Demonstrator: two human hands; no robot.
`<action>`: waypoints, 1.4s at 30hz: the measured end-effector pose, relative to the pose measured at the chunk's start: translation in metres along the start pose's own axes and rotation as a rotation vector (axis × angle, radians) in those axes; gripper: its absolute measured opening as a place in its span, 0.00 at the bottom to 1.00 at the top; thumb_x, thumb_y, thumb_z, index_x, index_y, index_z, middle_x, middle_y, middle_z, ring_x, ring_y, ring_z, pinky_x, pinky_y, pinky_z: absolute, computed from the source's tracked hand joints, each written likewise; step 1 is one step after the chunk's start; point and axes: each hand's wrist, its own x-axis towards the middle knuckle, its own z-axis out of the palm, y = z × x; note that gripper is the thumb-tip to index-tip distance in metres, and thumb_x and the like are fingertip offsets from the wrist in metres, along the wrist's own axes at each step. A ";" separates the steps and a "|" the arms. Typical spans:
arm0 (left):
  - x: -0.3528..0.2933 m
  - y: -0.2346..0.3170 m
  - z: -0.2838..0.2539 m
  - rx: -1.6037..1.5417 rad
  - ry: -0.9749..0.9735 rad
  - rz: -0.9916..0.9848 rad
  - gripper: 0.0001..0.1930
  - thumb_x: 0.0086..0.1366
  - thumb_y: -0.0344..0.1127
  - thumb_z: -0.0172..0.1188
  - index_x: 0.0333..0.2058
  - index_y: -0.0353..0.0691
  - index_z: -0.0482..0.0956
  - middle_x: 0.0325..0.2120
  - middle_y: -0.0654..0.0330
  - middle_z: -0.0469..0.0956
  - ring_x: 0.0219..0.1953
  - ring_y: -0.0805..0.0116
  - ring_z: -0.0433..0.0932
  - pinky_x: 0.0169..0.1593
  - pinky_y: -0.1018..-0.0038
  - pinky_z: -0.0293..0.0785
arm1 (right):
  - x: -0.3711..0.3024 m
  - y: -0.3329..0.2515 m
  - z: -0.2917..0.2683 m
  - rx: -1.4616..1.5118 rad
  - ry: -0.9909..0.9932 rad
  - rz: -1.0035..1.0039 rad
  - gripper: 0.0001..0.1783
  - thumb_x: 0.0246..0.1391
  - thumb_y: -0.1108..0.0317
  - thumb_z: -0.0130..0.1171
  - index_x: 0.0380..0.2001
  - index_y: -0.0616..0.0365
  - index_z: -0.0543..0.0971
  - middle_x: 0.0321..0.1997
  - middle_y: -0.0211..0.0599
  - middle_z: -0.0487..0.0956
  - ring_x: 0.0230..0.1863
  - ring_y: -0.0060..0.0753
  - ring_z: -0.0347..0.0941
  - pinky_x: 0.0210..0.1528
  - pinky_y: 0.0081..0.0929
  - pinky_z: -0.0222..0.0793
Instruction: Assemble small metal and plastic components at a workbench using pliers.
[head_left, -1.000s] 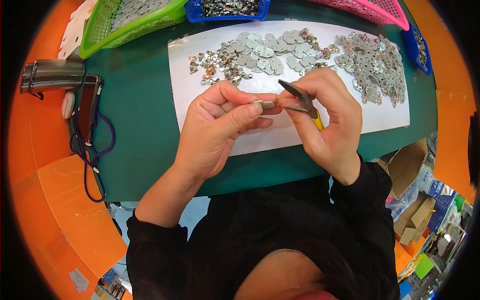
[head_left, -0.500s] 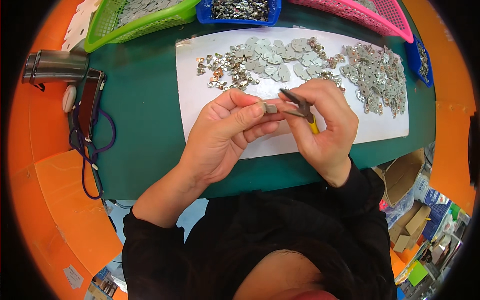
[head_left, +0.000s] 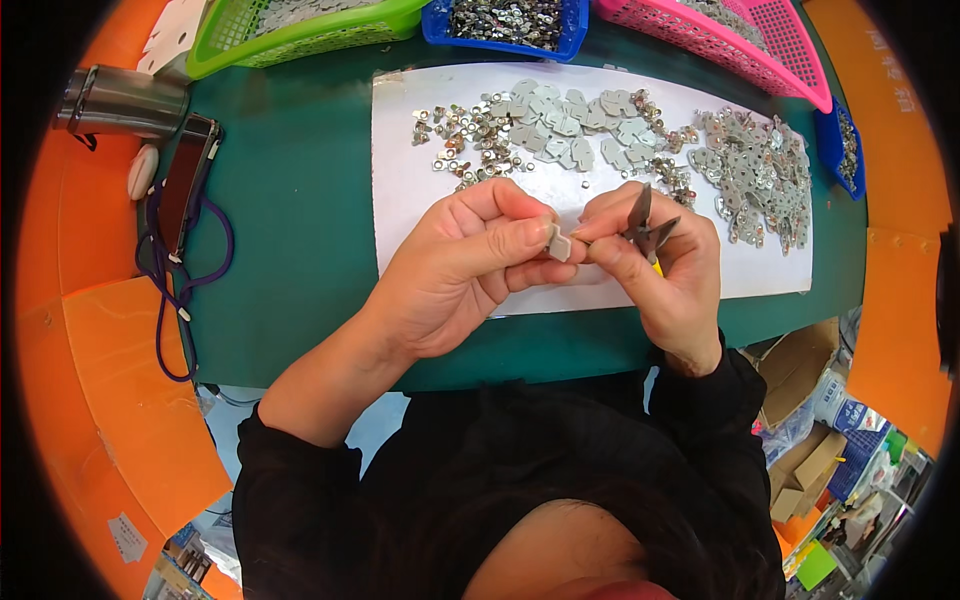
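Between thumb and fingers, my left hand (head_left: pixel 465 255) pinches a small grey metal plate (head_left: pixel 561 245). My right hand (head_left: pixel 660 265) is closed around pliers (head_left: pixel 648 222) with dark jaws and a yellow handle; the jaws stand apart and point up, away from the plate. My right thumb and forefinger come together close beside the plate; whether they hold a tiny part there I cannot tell. Beyond the hands, a white board (head_left: pixel 400 180) carries loose flat grey plates (head_left: pixel 555 115), small ring-shaped metal fittings (head_left: pixel 470 145) and a heap of fitted plates (head_left: pixel 760 175).
Along the back stand a green basket (head_left: pixel 300 45), a blue tray (head_left: pixel 505 50) and a pink basket (head_left: pixel 730 60), all holding metal parts. Another blue tray (head_left: pixel 840 150) is at the right. A phone with a cord (head_left: pixel 188 185) and a steel cup (head_left: pixel 130 100) lie left on the green table (head_left: pixel 270 250).
The pliers have swung from pointing at the plate to pointing upward in my right hand. My right fingertips have come closer to the plate, which is now tilted downward.
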 end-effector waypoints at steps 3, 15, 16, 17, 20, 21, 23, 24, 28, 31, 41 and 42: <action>0.002 0.000 0.001 0.024 0.036 0.009 0.04 0.69 0.30 0.58 0.39 0.37 0.76 0.39 0.51 0.82 0.43 0.65 0.82 0.49 0.72 0.80 | -0.001 0.001 0.006 0.065 0.090 0.027 0.05 0.53 0.80 0.62 0.35 0.65 0.81 0.33 0.37 0.79 0.34 0.23 0.74 0.39 0.21 0.68; -0.002 -0.007 0.003 -0.147 -0.014 -0.138 0.06 0.71 0.35 0.57 0.39 0.40 0.75 0.33 0.61 0.78 0.34 0.75 0.79 0.41 0.79 0.77 | 0.002 0.021 0.029 -0.171 0.322 -0.489 0.09 0.47 0.82 0.67 0.33 0.60 0.80 0.29 0.33 0.75 0.32 0.31 0.70 0.36 0.25 0.66; -0.002 -0.008 0.003 -0.148 -0.015 -0.136 0.06 0.71 0.35 0.57 0.39 0.40 0.75 0.33 0.61 0.78 0.34 0.75 0.79 0.41 0.79 0.77 | 0.003 0.021 0.029 -0.197 0.317 -0.505 0.09 0.46 0.82 0.67 0.32 0.60 0.80 0.29 0.33 0.75 0.31 0.31 0.70 0.36 0.25 0.66; -0.002 -0.010 0.003 -0.155 -0.019 -0.151 0.06 0.71 0.36 0.57 0.39 0.40 0.74 0.32 0.62 0.78 0.34 0.75 0.78 0.40 0.79 0.77 | 0.003 0.021 0.030 -0.224 0.313 -0.521 0.10 0.46 0.82 0.67 0.32 0.59 0.81 0.29 0.32 0.74 0.31 0.31 0.70 0.36 0.25 0.66; -0.004 -0.012 0.005 -0.181 -0.018 -0.184 0.06 0.71 0.36 0.56 0.38 0.40 0.74 0.32 0.62 0.78 0.33 0.75 0.78 0.40 0.79 0.77 | 0.002 0.017 0.032 -0.237 0.307 -0.568 0.10 0.46 0.82 0.67 0.33 0.59 0.81 0.29 0.32 0.74 0.30 0.31 0.69 0.35 0.25 0.66; -0.005 -0.013 0.005 -0.197 -0.011 -0.202 0.06 0.71 0.35 0.56 0.39 0.40 0.74 0.32 0.61 0.78 0.33 0.75 0.78 0.40 0.79 0.77 | 0.002 0.018 0.032 -0.238 0.306 -0.566 0.10 0.46 0.82 0.67 0.33 0.59 0.81 0.29 0.32 0.74 0.30 0.31 0.69 0.35 0.25 0.66; -0.005 -0.014 0.003 -0.140 -0.001 -0.125 0.05 0.71 0.34 0.56 0.39 0.39 0.74 0.32 0.60 0.79 0.33 0.74 0.79 0.40 0.79 0.77 | 0.002 0.022 0.031 -0.304 0.303 -0.563 0.10 0.47 0.81 0.66 0.35 0.59 0.82 0.30 0.33 0.75 0.31 0.30 0.70 0.35 0.24 0.66; -0.006 -0.015 0.003 -0.084 0.008 -0.048 0.05 0.71 0.33 0.56 0.39 0.39 0.74 0.33 0.59 0.79 0.33 0.74 0.79 0.40 0.78 0.77 | 0.001 0.021 0.032 -0.302 0.302 -0.563 0.10 0.47 0.81 0.66 0.35 0.59 0.82 0.30 0.33 0.75 0.31 0.30 0.70 0.35 0.24 0.66; -0.006 -0.018 0.009 0.206 0.181 0.241 0.04 0.69 0.29 0.57 0.40 0.36 0.73 0.35 0.57 0.80 0.35 0.74 0.79 0.42 0.78 0.77 | -0.009 0.014 0.042 -0.137 0.282 -0.298 0.16 0.46 0.83 0.65 0.41 0.60 0.83 0.31 0.35 0.77 0.33 0.29 0.72 0.36 0.24 0.68; -0.004 -0.022 0.009 0.515 0.202 0.582 0.04 0.67 0.23 0.58 0.39 0.33 0.72 0.37 0.55 0.80 0.38 0.72 0.79 0.44 0.77 0.77 | -0.009 0.008 0.044 -0.096 0.255 -0.196 0.22 0.44 0.83 0.65 0.46 0.60 0.82 0.32 0.35 0.77 0.34 0.29 0.72 0.37 0.23 0.69; -0.005 -0.017 0.005 0.914 0.087 0.871 0.09 0.63 0.15 0.57 0.40 0.31 0.73 0.40 0.49 0.79 0.43 0.67 0.79 0.49 0.74 0.75 | -0.004 -0.004 -0.007 -0.954 0.159 -0.568 0.30 0.33 0.80 0.66 0.48 0.56 0.83 0.29 0.31 0.72 0.31 0.34 0.69 0.38 0.30 0.65; -0.005 -0.017 0.006 0.947 0.085 0.863 0.09 0.63 0.14 0.57 0.40 0.31 0.73 0.40 0.49 0.79 0.43 0.66 0.79 0.49 0.74 0.75 | -0.005 -0.006 -0.010 -1.159 0.184 -0.613 0.32 0.30 0.79 0.66 0.47 0.53 0.84 0.29 0.29 0.71 0.31 0.35 0.69 0.40 0.31 0.65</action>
